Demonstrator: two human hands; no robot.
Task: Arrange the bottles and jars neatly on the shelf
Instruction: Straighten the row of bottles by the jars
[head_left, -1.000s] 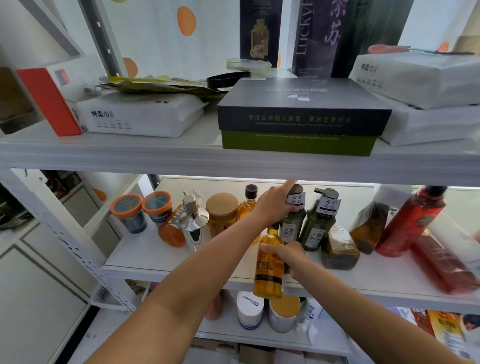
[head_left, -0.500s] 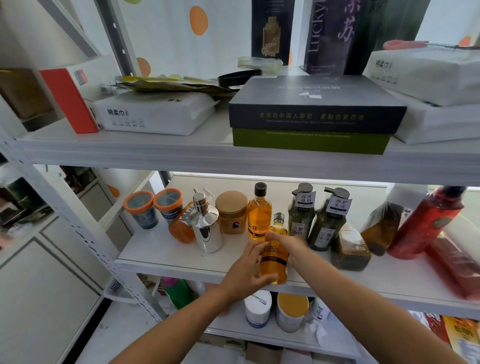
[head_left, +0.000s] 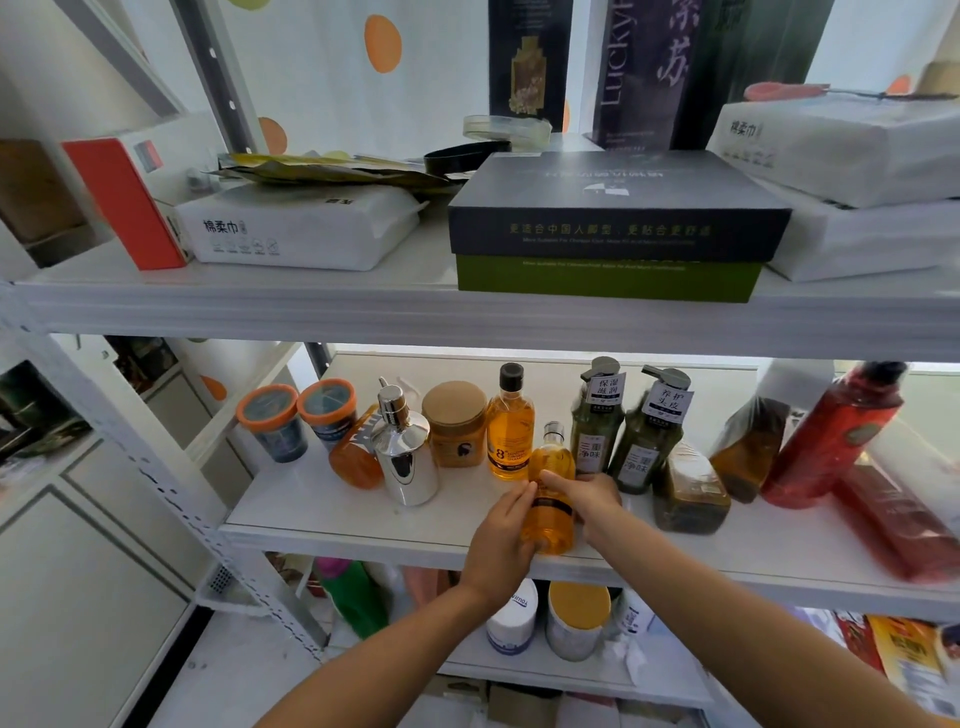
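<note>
A small amber bottle (head_left: 551, 499) with a clear cap stands near the front edge of the white middle shelf (head_left: 363, 512). My left hand (head_left: 501, 538) cups its left side and my right hand (head_left: 587, 501) grips its right side. Behind it stand a taller amber bottle (head_left: 510, 426) with a black cap and two dark green pump bottles (head_left: 597, 421) (head_left: 652, 436). To the left are a tan-lidded jar (head_left: 456, 423), a chrome pump dispenser (head_left: 408, 452), a tipped orange jar (head_left: 356, 452) and two orange-rimmed tubs (head_left: 270, 423) (head_left: 327, 410).
Right of my hands are a squat brown jar (head_left: 688, 491), a brown pouch (head_left: 748, 447), an upright red bottle (head_left: 836, 436) and a red bottle lying down (head_left: 893, 519). The upper shelf holds boxes (head_left: 613, 223) and tissue packs (head_left: 301, 228). Jars (head_left: 574, 618) stand on the shelf below.
My left hand left the green pump bottles at the back and came down to the small amber bottle. That bottle, held below the shelf edge before, now stands on the shelf between both hands.
</note>
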